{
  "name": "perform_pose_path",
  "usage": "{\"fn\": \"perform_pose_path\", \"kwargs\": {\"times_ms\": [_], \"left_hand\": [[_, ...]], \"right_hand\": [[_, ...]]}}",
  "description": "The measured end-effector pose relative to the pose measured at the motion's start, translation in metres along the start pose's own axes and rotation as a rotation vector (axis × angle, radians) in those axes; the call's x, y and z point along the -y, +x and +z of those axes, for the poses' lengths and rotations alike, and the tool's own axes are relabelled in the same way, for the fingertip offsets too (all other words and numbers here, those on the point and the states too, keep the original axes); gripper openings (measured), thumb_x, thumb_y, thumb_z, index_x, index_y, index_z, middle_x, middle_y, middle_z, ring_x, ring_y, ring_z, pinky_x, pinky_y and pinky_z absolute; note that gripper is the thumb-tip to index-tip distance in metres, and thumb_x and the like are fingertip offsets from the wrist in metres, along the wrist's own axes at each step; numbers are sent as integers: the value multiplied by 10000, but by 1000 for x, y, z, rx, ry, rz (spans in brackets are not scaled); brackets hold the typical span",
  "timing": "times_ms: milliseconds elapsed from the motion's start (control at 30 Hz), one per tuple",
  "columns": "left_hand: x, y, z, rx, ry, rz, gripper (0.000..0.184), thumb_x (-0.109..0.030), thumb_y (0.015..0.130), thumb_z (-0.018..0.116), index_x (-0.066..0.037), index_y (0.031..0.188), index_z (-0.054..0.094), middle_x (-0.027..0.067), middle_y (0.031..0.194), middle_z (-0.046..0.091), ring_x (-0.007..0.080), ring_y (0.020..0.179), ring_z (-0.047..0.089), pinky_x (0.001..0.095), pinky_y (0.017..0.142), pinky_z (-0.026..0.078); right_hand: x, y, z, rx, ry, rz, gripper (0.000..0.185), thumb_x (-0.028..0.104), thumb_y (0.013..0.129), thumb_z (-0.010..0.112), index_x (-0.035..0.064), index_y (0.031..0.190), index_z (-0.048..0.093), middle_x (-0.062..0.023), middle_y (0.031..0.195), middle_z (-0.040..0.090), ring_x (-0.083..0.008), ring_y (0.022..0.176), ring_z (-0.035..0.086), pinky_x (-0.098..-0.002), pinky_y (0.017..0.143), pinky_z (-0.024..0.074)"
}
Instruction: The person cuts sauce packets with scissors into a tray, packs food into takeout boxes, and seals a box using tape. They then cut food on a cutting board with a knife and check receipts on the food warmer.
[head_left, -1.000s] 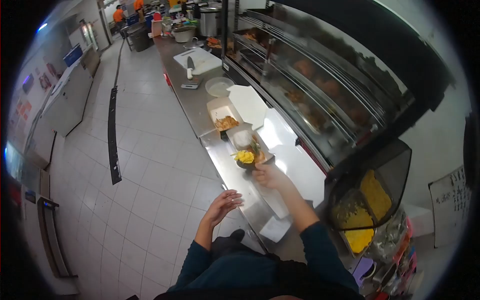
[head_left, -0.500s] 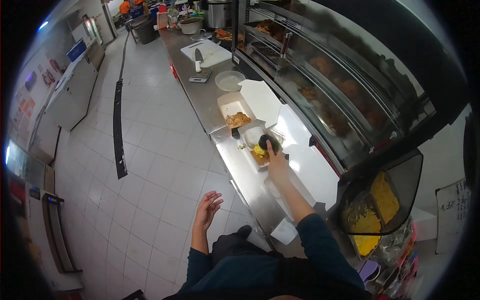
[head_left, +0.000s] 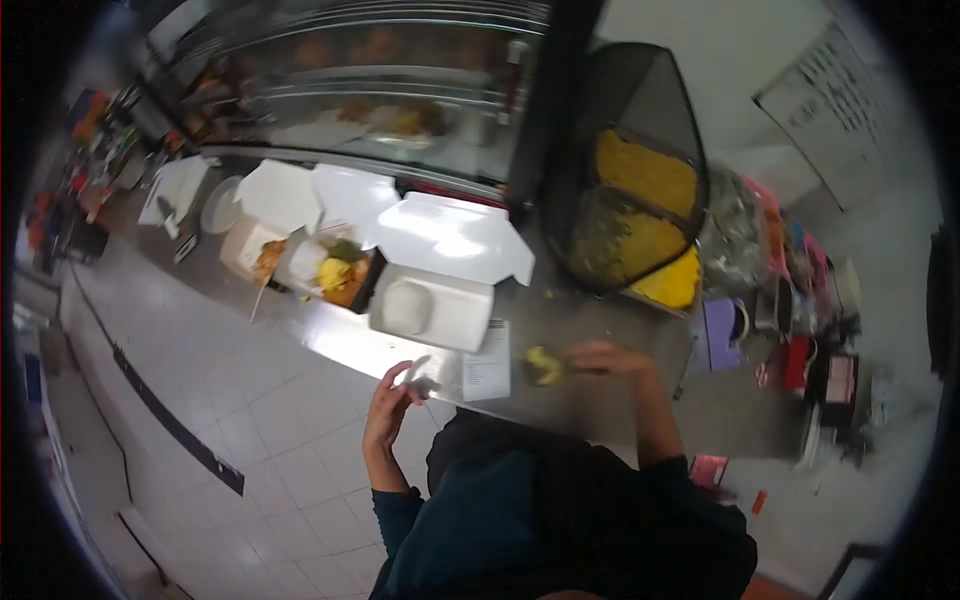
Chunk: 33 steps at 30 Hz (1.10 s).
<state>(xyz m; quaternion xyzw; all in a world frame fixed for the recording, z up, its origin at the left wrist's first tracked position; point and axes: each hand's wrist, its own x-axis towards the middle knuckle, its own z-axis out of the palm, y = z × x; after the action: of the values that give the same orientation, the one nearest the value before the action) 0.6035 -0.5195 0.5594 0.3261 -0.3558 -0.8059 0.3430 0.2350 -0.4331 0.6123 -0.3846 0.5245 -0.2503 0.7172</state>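
Observation:
My right hand (head_left: 607, 357) is closed around the handle of a blurred serving spoon (head_left: 543, 366) with yellow bits on its head, over the steel counter. My left hand (head_left: 390, 405) hovers at the counter's front edge, fingers bent and apart. Beyond it stands an open white takeaway box (head_left: 460, 335) holding a rounded white mound, apparently rice (head_left: 405, 306). Left of that, a second box (head_left: 300, 262) contains white, green, brown and yellow food (head_left: 334, 274). Farther left, a third box (head_left: 236, 248) has browned food (head_left: 268, 258) in it.
A printed slip (head_left: 487, 362) lies between my hands. At the right, a dark mesh cover (head_left: 690, 120) leans over trays of yellow food (head_left: 668, 280). A glass display case (head_left: 380, 90) lines the back. A purple object (head_left: 721, 333) and bagged items sit far right.
The view has swung right. My right hand has moved from the box with yellow food to the counter beside the slip, still holding the spoon. My left hand is now nearer the counter edge.

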Motion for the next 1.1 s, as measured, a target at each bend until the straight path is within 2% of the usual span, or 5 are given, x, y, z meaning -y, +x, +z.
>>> {"fn": "perform_pose_path", "kwargs": {"times_ms": [233,467,600,800,1100], "left_hand": [[74,69,102,696,443,-247,274,-77,839,456,-32,1109,440,83,975,536,155,854,525,265,763,409],[109,67,180,860,831,-117,284,-60,824,459,-27,1104,430,70,987,507,147,935,484,271,809,387],[118,55,168,754,734,-191,289,-151,823,478,-35,1088,461,93,999,529,183,930,503,290,816,388],[110,39,157,578,639,-291,328,-167,834,497,-53,1133,425,70,962,497,141,910,484,259,778,408],[106,26,144,22,139,-208,337,-230,859,468,-89,1155,393,20,846,504,73,677,483,195,604,399]], "right_hand": [[-69,-95,-112,-725,286,-363,306,201,833,437,20,1068,509,-77,802,550,-134,647,536,-231,566,417],[-132,-72,-93,-1995,-909,-196,509,105,729,517,1,1198,348,-226,1149,409,-363,1078,367,-416,908,279],[-180,-91,-31,-1761,-671,591,398,146,787,461,-49,1122,374,-215,1066,425,-372,979,405,-437,846,309],[-217,-70,14,-1697,-447,-336,260,174,855,384,-35,1002,429,-188,950,433,-313,873,432,-383,794,336],[-88,1,89,-668,-212,-569,186,100,836,442,8,989,496,-148,901,505,-259,815,524,-318,710,417]]}}
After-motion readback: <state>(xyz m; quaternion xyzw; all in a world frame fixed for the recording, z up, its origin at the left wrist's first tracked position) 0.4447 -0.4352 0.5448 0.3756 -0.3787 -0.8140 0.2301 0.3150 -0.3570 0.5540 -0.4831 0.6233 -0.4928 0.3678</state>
